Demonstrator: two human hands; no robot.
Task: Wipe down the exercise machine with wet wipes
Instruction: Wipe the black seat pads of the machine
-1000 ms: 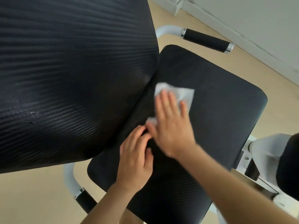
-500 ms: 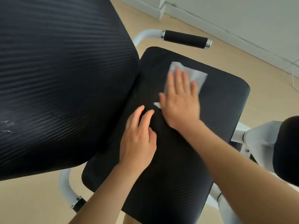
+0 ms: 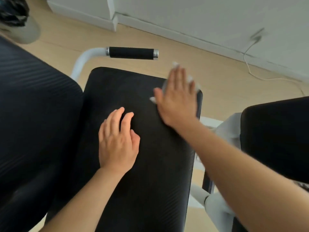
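Observation:
The exercise machine's black padded seat (image 3: 142, 173) fills the middle of the head view, with its black back pad (image 3: 36, 123) at the left. My right hand (image 3: 177, 99) lies flat at the seat's far right corner, pressing a white wet wipe (image 3: 152, 99) against the pad. The wipe is mostly hidden under the palm; only blurred white edges show around the fingers. My left hand (image 3: 118, 141) rests palm down on the seat's middle, fingers slightly spread, holding nothing.
A white tube with a black foam handle (image 3: 131, 52) juts out beyond the seat. Another black pad (image 3: 275, 139) and white frame parts (image 3: 215, 205) stand at the right. A white cable (image 3: 250, 64) lies on the wooden floor by the baseboard.
My right hand has slid the wipe from beside the back pad across the seat to its far right corner. The left hand has stayed on the seat. The view has shifted.

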